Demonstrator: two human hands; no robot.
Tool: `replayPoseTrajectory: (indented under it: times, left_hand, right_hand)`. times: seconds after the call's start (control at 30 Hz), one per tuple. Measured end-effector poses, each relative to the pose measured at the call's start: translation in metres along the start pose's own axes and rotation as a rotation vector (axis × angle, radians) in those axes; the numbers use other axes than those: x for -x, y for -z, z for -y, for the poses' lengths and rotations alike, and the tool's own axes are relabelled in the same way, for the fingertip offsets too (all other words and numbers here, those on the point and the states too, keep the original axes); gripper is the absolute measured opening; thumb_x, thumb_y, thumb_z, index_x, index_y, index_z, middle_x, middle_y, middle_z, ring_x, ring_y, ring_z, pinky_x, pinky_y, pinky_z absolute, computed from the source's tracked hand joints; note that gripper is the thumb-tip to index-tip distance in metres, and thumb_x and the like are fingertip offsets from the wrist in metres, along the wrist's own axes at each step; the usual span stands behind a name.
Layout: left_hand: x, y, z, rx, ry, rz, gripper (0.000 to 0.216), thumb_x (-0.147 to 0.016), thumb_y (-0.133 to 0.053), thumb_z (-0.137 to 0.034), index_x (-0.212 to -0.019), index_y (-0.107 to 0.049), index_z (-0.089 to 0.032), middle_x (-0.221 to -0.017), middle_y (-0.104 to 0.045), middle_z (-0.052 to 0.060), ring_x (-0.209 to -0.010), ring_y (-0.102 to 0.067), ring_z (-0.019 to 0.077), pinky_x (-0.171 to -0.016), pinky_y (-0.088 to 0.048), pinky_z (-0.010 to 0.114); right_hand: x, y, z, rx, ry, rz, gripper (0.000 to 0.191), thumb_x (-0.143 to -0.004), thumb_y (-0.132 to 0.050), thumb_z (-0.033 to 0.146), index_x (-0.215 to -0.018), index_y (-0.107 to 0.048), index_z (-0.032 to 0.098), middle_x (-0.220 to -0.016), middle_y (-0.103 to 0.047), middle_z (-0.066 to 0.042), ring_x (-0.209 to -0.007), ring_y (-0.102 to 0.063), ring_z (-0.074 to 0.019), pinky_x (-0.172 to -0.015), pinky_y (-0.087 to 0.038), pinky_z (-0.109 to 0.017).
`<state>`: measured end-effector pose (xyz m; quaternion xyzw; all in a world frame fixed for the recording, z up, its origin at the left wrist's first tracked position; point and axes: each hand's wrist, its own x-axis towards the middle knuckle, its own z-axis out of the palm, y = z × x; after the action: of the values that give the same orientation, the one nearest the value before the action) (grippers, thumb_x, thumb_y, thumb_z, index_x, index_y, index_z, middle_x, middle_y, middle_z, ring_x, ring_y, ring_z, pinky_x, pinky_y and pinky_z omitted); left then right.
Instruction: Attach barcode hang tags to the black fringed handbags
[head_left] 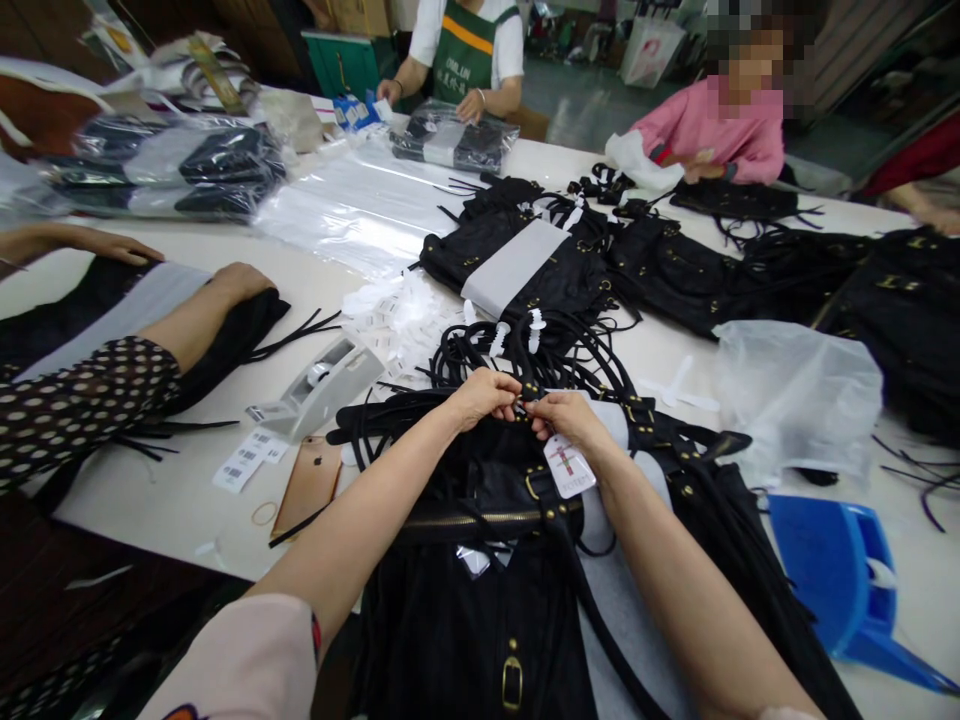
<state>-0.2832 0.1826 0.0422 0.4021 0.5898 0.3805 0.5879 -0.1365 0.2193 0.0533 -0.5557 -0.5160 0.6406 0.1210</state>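
Observation:
A black handbag with gold-coloured buckles and a brass zip lies in front of me. At its top, my left hand pinches the bag's thin black handle, which has small gold studs. Just beside it, touching or almost touching, my right hand is closed in a pinch. From under its fingers hangs a white hang tag with a red-and-green print; its string is hidden. Grey padding shows along the bag's right side. More black straps with white wraps bunch up behind my hands.
Left are a tape dispenser, a phone, label stickers and a co-worker's arm over a black bag. A blue dispenser and plastic bag lie right. Black bags and two people are beyond.

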Motion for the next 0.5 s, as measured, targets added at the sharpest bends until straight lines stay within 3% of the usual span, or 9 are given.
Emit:
replayPoseTrajectory:
  times: [0.1,0.2,0.33,0.5]
  left_hand:
    - [-0.001,0.0,-0.001,-0.056,-0.006,-0.01,0.019,-0.064,-0.048,0.0,-0.074,-0.061,-0.009,-0.055,-0.056,-0.001,-0.044,-0.054,0.0071,-0.043,-0.038,0.017]
    - [-0.002,0.001,-0.003,-0.281,-0.075,-0.036,0.019,-0.064,-0.047,-0.001,-0.069,-0.062,-0.011,-0.047,-0.052,-0.003,-0.041,-0.05,0.0072,-0.044,-0.039,0.018]
    - [-0.001,0.01,-0.005,-0.522,-0.126,-0.132,0.023,-0.066,-0.047,-0.005,-0.077,-0.066,-0.013,-0.049,-0.055,-0.003,-0.043,-0.05,0.0088,-0.052,-0.043,0.021]
    - [0.004,0.017,-0.007,-0.496,-0.053,-0.21,0.024,-0.066,-0.046,-0.006,-0.079,-0.066,-0.012,-0.046,-0.054,-0.002,-0.043,-0.051,0.0092,-0.053,-0.044,0.021]
  right_hand:
    - [0.003,0.005,0.0,-0.06,-0.007,0.045,0.02,-0.066,-0.064,0.016,-0.049,-0.054,0.014,-0.041,-0.056,0.001,-0.033,-0.048,-0.0075,-0.034,-0.036,-0.018]
    - [0.007,0.012,-0.002,-0.196,-0.033,0.17,0.012,-0.058,-0.07,0.017,-0.059,-0.058,0.013,-0.049,-0.061,0.0,-0.041,-0.053,-0.0081,-0.041,-0.041,-0.018]
    - [0.011,0.016,-0.006,-0.27,-0.03,0.276,0.024,-0.052,-0.074,0.017,-0.072,-0.06,0.014,-0.058,-0.065,-0.001,-0.049,-0.058,-0.0099,-0.047,-0.043,-0.019]
    - [0.008,0.01,-0.007,-0.257,0.015,0.279,0.028,-0.05,-0.074,0.015,-0.073,-0.058,0.015,-0.065,-0.068,-0.001,-0.057,-0.062,-0.013,-0.056,-0.047,-0.023]
